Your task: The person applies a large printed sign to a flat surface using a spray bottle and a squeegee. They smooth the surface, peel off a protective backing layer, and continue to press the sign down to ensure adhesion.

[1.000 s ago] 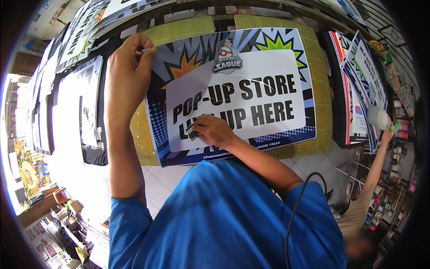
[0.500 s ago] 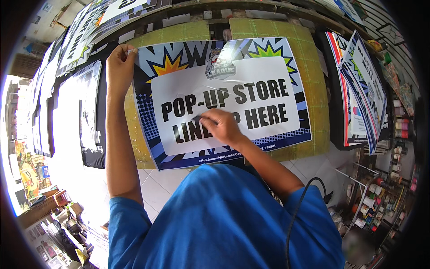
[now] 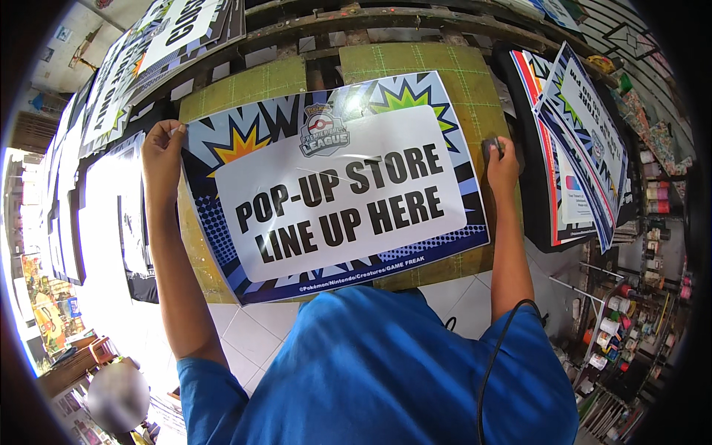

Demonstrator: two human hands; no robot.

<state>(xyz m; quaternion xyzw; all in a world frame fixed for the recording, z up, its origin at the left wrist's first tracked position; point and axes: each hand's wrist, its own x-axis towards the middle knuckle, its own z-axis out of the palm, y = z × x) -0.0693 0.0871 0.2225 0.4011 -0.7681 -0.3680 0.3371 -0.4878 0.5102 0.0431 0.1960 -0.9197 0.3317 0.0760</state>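
A large poster (image 3: 341, 259) with a blue and grey comic border, orange and green bursts and a white panel with bold black lettering lies slightly askew on a yellow-green gridded board (image 3: 452, 70). Faint creases or glare cross its panel. My left hand (image 3: 162, 144) pinches the poster's upper left corner between thumb and fingers. Just outside the poster's right edge, my right hand (image 3: 502, 159) grips a small dark tool (image 3: 490, 150), too small to identify exactly, over the board.
Stacks of printed signs (image 3: 111, 111) lie at the left, more (image 3: 582, 141) on a black surface at the right. A wooden slatted rail runs behind the board. Crowded racks of containers (image 3: 615, 326) stand lower right. A person's blurred head (image 3: 119, 397) appears lower left.
My right hand has moved from the panel's middle to beyond the right edge. Poster and left hand sit further left in view. The person formerly at the right is gone from that side.
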